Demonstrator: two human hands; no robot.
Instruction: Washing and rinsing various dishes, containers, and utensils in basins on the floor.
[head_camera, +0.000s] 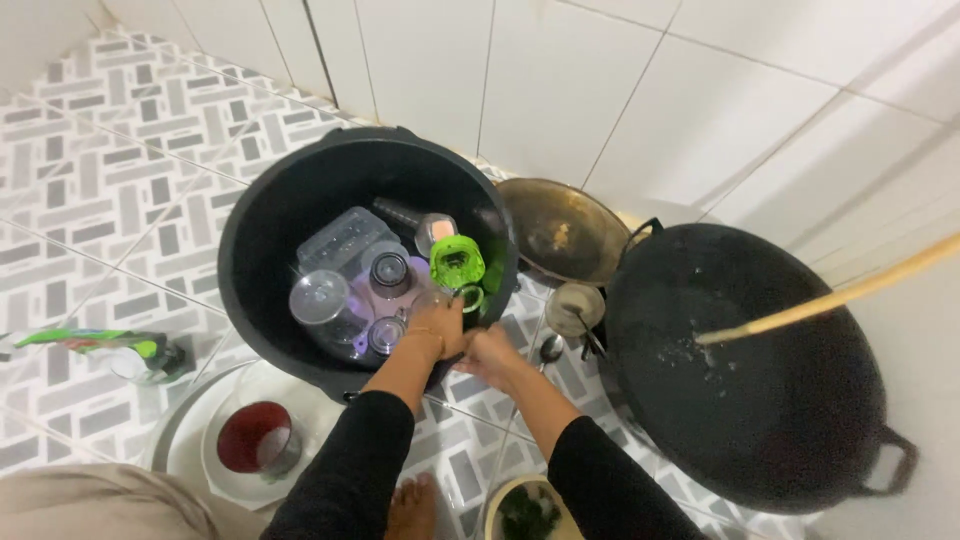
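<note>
**Both hands at the basin rim**

Left hand (440, 325) curls shut on a clear glass (432, 300) at the near rim of the black basin (262, 215). Right hand (487, 352) sits just beside it, fingers bent, can't tell if it grips anything. Green lid (457, 262) just beyond the grip, clear containers (345, 285) to its left. Big black wok (760, 390) well off to the right; red cup (252, 438) near-left, on a white plate (215, 465).
</note>
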